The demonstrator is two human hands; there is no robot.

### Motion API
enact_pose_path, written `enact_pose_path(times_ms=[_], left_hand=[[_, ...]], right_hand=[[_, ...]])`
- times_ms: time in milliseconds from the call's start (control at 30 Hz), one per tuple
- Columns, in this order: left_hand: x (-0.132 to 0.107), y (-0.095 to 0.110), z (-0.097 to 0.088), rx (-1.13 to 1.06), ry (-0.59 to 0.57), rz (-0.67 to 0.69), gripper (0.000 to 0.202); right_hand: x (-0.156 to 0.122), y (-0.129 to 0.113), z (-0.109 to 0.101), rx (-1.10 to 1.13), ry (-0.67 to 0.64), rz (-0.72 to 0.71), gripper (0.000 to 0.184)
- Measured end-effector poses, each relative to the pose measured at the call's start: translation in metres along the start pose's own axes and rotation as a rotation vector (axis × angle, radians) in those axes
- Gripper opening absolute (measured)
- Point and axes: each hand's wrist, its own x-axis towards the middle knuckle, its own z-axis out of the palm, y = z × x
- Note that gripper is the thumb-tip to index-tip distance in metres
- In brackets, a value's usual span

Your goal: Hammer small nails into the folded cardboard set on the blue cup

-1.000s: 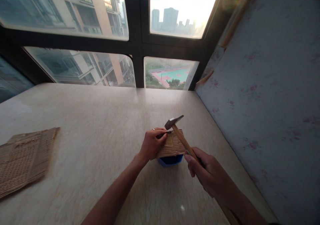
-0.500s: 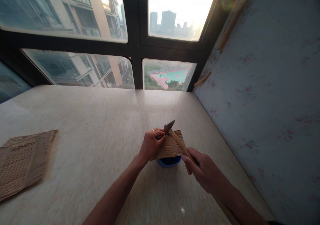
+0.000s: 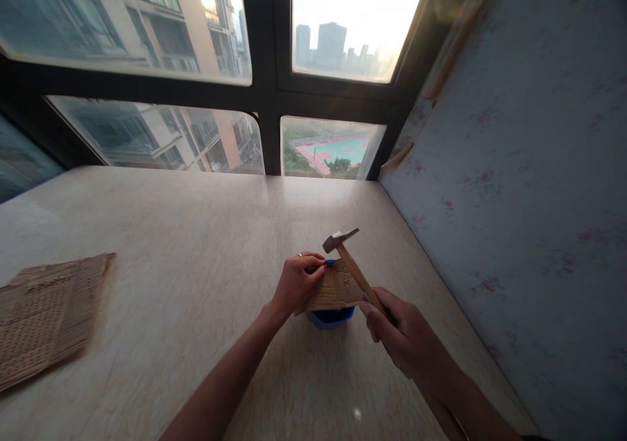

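Note:
A small piece of brown cardboard lies on top of a blue container on the pale marble-look table. My left hand rests on the cardboard's left side, fingers pinched on a thin dark nail-like thing at its far edge. My right hand is closed round the wooden handle of a hammer. The metal hammer head hangs a little above the cardboard's far edge, close to my left fingertips.
A larger flat sheet of corrugated cardboard lies at the table's left edge. A wall with faded flower-print paper rises along the table's right side. Dark-framed windows stand behind the table's far edge.
The hammer came down onto the cardboard's far edge half a second ago and is now raised again. My left hand has stayed pinched at the same spot.

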Motion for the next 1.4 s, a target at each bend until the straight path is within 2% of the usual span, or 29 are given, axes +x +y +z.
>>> enact_pose_path(times_ms=[67, 233, 333, 467, 600, 733, 1033, 1400], left_hand=[[0.000, -0.002, 0.000, 0.000, 0.002, 0.006, 0.012], [-0.002, -0.006, -0.001, 0.021, 0.002, 0.043, 0.010], [-0.003, -0.006, -0.001, 0.029, -0.002, 0.057, 0.010], [-0.002, -0.005, -0.001, 0.022, 0.008, 0.057, 0.011], [-0.001, -0.002, -0.001, 0.040, 0.005, 0.062, 0.012], [0.000, 0.004, -0.002, 0.041, -0.004, 0.061, 0.012], [0.011, 0.012, 0.001, 0.023, -0.079, 0.069, 0.012], [0.013, 0.018, 0.002, 0.035, -0.057, 0.138, 0.012]], right_hand=[[0.000, 0.003, 0.001, 0.019, 0.048, 0.022, 0.034], [0.020, 0.016, 0.006, -0.059, 0.284, 0.096, 0.031], [0.038, 0.025, 0.008, -0.056, 0.315, 0.183, 0.029], [0.051, 0.034, 0.009, -0.054, 0.384, 0.200, 0.025], [0.055, 0.040, 0.011, 0.207, 0.309, 0.274, 0.026], [0.056, 0.044, 0.010, 0.446, 0.251, 0.276, 0.030], [0.056, 0.038, -0.002, 0.597, 0.219, 0.284, 0.036], [0.052, 0.039, -0.007, 0.718, 0.212, 0.298, 0.041]])
